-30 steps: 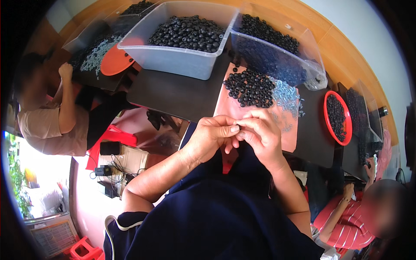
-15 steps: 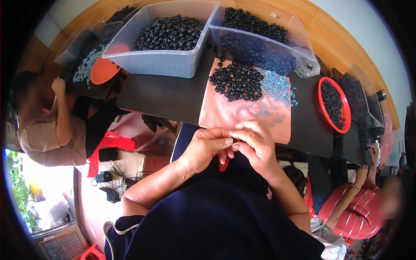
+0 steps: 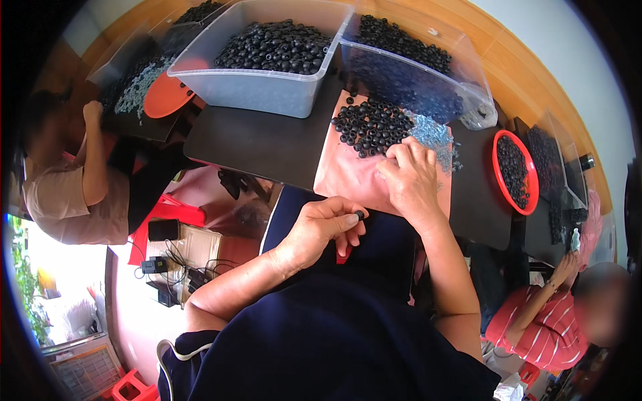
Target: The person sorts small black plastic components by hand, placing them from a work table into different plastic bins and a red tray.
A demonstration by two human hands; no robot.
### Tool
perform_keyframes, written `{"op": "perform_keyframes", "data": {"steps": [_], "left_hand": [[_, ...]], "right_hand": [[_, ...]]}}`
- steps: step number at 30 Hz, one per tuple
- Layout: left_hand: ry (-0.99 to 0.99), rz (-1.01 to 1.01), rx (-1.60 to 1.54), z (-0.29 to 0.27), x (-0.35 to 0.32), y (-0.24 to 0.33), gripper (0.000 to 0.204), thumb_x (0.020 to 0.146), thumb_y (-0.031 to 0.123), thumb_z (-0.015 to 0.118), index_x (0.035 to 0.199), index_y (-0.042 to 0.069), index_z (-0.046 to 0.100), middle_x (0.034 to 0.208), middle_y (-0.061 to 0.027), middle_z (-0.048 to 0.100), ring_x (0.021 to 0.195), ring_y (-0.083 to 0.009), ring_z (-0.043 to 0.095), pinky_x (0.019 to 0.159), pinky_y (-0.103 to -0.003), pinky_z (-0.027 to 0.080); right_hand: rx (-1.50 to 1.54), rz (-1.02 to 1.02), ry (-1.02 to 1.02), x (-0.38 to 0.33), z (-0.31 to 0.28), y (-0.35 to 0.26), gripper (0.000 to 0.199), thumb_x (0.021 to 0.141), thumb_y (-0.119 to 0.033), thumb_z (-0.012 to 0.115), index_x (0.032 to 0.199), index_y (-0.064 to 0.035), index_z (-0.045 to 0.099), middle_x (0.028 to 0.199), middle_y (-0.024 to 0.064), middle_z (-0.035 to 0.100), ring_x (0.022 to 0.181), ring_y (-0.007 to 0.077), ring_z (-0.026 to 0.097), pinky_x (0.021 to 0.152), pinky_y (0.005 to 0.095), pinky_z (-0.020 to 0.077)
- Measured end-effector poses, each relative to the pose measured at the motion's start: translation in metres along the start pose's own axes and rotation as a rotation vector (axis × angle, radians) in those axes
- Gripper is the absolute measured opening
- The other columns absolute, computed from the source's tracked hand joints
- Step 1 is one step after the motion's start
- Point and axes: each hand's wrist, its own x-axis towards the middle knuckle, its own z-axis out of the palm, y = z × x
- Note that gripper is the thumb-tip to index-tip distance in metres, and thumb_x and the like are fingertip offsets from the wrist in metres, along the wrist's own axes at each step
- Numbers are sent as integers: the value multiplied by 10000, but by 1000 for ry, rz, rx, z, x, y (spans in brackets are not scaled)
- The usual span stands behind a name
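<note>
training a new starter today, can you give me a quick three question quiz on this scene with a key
1. Which hand holds a small black piece?
2. True or false: the red bowl is right of the pink sheet in the picture.
3. The right hand is over:
A) the orange plate
B) the pink sheet
C) the large clear bin

Key: 1. The left hand; 2. True; 3. B

Black pieces point(image 3: 372, 128) look like hard plastic, smooth with slight gloss; small clear pieces point(image 3: 431, 131) are glassy-shiny. Pink sheet point(image 3: 348, 175) under them is smooth, slightly wrinkled, soft sheen; tabletop point(image 3: 247, 144) smooth, satin. Big bin point(image 3: 247, 92) is translucent plastic, red bowl point(image 3: 533, 184) glossy plastic, garment point(image 3: 301, 334) matt navy cloth.
</note>
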Motion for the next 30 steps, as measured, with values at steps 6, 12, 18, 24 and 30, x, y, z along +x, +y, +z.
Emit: {"op": "perform_keyframes", "data": {"steps": [6, 12, 18, 24, 30], "left_hand": [[51, 33, -27, -1, 1, 11, 162, 1020, 95, 552, 1092, -33, 619, 910, -112, 676, 737, -169, 667, 565, -259, 528], [13, 57, -100, 2, 8, 6, 150, 1017, 103, 564, 1070, -26, 619, 893, -106, 679, 726, -165, 665, 555, -255, 521], [47, 49, -63, 3, 6, 7, 151, 1009, 102, 577, 1070, -30, 618, 889, -107, 677, 725, -163, 663, 553, -255, 520], [66, 125, -35, 1, 24, 17, 151, 1008, 79, 566, 1083, -41, 620, 882, -110, 676, 721, -155, 660, 549, -252, 522], [70, 167, -80, 1, 36, 13, 150, 1004, 81, 573, 1072, -40, 630, 861, -102, 681, 699, -147, 662, 536, -241, 522]], "right_hand": [[63, 38, 21, 4, -11, 8, 94, 762, -72, 646, 855, -80, 637, 926, 40, 576, 982, 263, 556, 827, 411, 377], [63, 8, -27, 2, -5, 1, 55, 756, -65, 648, 811, -74, 644, 926, 42, 573, 980, 265, 558, 819, 414, 382], [87, 18, 1, 4, -4, 3, 105, 789, -63, 644, 888, -80, 614, 955, 47, 578, 1016, 279, 563, 836, 422, 384], [452, 75, 40, 17, -31, -14, 153, 799, -4, 675, 918, -58, 594, 917, 86, 600, 931, 294, 586, 808, 413, 409], [629, 31, -48, 21, -34, -20, 156, 804, 26, 672, 920, -39, 591, 854, 100, 596, 837, 306, 596, 749, 394, 450]]}}
